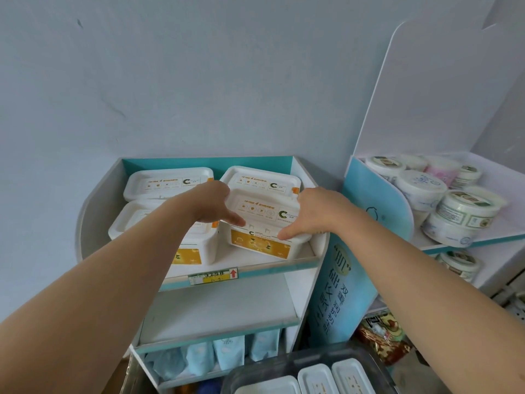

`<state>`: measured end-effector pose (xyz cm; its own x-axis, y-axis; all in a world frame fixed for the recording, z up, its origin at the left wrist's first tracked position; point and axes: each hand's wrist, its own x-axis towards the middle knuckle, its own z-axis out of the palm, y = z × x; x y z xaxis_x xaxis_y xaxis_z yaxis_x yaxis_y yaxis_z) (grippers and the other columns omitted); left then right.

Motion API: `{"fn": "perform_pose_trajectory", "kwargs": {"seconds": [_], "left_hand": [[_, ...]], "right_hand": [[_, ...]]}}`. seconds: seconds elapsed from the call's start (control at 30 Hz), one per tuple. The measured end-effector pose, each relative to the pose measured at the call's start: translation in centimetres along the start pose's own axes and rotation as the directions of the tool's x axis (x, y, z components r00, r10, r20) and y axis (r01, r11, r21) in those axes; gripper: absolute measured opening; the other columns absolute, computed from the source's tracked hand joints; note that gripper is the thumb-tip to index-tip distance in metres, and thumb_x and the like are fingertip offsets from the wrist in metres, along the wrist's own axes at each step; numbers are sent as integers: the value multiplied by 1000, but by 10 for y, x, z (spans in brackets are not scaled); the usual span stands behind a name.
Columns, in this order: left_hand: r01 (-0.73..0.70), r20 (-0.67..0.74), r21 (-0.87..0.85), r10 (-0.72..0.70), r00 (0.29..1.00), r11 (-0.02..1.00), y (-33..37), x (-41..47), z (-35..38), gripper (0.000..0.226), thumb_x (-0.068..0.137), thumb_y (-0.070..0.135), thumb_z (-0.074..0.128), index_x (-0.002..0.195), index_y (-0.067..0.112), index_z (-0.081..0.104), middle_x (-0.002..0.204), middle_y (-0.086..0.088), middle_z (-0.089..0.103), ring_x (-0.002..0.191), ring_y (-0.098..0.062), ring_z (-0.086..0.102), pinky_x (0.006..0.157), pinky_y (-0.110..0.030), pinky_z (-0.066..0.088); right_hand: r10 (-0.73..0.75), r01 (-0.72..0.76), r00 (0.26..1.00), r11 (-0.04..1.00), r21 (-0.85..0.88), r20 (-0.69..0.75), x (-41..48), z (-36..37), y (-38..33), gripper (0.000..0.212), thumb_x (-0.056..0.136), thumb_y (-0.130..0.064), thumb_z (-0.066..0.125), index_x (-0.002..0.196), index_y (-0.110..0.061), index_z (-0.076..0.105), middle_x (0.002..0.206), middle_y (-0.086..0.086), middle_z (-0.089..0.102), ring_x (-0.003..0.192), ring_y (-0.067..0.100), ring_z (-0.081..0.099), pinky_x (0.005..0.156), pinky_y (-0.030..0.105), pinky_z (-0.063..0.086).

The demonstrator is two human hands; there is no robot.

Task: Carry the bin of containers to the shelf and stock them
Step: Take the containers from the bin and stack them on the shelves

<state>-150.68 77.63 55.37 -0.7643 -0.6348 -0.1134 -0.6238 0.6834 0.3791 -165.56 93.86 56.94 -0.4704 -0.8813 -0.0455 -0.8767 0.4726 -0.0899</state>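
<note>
Both my hands grip a white rectangular container (262, 223) with a yellow label at the front right of the top shelf (255, 268). My left hand (214, 204) holds its left side, thumb on the lid. My right hand (315, 213) holds its right side, thumb at the front edge. The container sits slightly tilted. Three more like it stand on the shelf: back left (167, 182), back right (262, 177), front left (199, 245). The clear bin (284, 362) at the bottom holds more containers (318, 378).
A bare white shelf (221, 311) lies below the top one, with blue pouches (227, 354) on the level beneath. To the right a second display (377, 211) holds round white tubs (466, 209). Plain wall stands behind.
</note>
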Motion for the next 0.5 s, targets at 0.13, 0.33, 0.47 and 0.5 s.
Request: {"fn": "perform_pose_trajectory", "kwargs": {"seconds": [0.13, 0.33, 0.47, 0.5], "left_hand": [[36, -48, 58, -33, 998, 998, -4, -9, 7, 64, 71, 56, 73, 123, 22, 58, 118, 0, 62, 110, -24, 52, 95, -46, 48], [65, -251, 185, -16, 968, 981, 13, -31, 15, 57, 82, 59, 59, 126, 23, 56, 123, -4, 58, 118, -28, 45, 97, -47, 37], [6, -389, 133, 47, 920, 991, 40, -56, 25, 50, 92, 48, 53, 135, 23, 52, 129, -1, 59, 118, -22, 50, 101, -41, 37], [-17, -413, 155, 80, 907, 988, 46, -63, 30, 49, 93, 46, 52, 136, 23, 52, 131, 1, 58, 119, -21, 50, 102, -40, 36]], "right_hand": [[-39, 26, 994, 991, -134, -100, -10, 8, 1, 71, 67, -77, 60, 118, -27, 55, 99, -9, 62, 81, 10, 54, 51, 23, 37], [-75, 53, 964, 994, -92, -255, -26, 17, 3, 56, 75, -70, 58, 111, -28, 60, 91, -11, 60, 79, 10, 54, 51, 23, 37], [-109, 109, 933, 994, -21, -343, -42, 24, 8, 53, 82, -58, 58, 123, -25, 57, 113, -6, 64, 96, 15, 59, 64, 28, 49], [-129, 130, 922, 991, -22, -364, -48, 27, 10, 51, 83, -56, 57, 122, -23, 57, 114, -5, 63, 99, 16, 59, 67, 29, 51]]}}
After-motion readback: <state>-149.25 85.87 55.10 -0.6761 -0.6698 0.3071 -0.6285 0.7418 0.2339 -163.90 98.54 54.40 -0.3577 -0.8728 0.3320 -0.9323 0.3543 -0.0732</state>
